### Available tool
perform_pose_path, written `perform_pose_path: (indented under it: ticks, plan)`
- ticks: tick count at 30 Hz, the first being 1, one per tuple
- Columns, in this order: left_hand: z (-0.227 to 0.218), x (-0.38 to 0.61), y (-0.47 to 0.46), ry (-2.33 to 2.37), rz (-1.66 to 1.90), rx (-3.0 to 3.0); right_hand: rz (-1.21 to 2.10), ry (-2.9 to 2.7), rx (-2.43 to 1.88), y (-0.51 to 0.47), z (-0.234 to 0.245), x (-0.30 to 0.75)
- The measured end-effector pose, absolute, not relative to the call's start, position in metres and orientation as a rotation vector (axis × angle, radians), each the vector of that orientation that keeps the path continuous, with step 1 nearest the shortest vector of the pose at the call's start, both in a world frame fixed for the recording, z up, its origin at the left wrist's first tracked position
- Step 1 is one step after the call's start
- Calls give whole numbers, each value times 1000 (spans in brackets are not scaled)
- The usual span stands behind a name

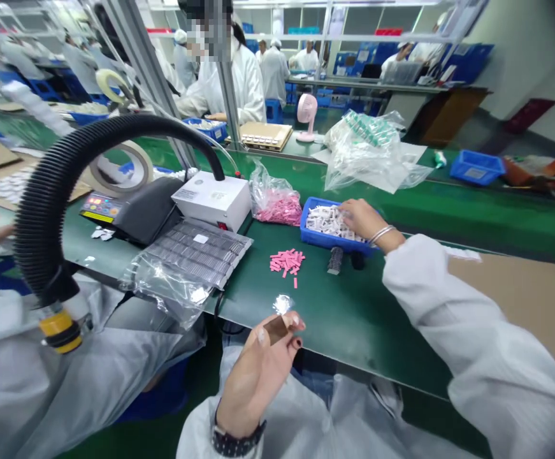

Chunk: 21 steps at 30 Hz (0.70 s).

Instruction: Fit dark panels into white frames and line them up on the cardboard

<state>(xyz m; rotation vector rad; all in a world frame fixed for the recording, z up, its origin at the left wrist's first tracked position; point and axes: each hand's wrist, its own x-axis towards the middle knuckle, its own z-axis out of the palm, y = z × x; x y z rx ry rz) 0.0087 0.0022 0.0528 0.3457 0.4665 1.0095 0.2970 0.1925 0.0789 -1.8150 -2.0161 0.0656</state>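
- Brown part (277, 329): one, pinched between thumb and fingertips of the left hand (258, 370), held just off the near edge of the bench (353, 319).
- One blue tray (318, 239) is set mid-bench, filled with white parts (325, 222) too many to be counted.
- The right hand (363, 218) is laid in the tray, fingers loosely curled; a grasp cannot be told.
- One heap of pink strips (287, 261) is seen just left of the tray.

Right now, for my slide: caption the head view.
Right hand in blue bin of white parts; left hand holds small brown piece.
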Motion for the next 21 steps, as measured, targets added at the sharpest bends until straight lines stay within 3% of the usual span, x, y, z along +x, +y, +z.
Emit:
perform_pose_path:
  ticks: [11,21]
  plan:
    - [9,-122,9,687,1736,-154,388,-1761,-2016,214,85,311]
    - [24,-156,18,736,1924,-118,368,-1821,-2048,221,79,317]
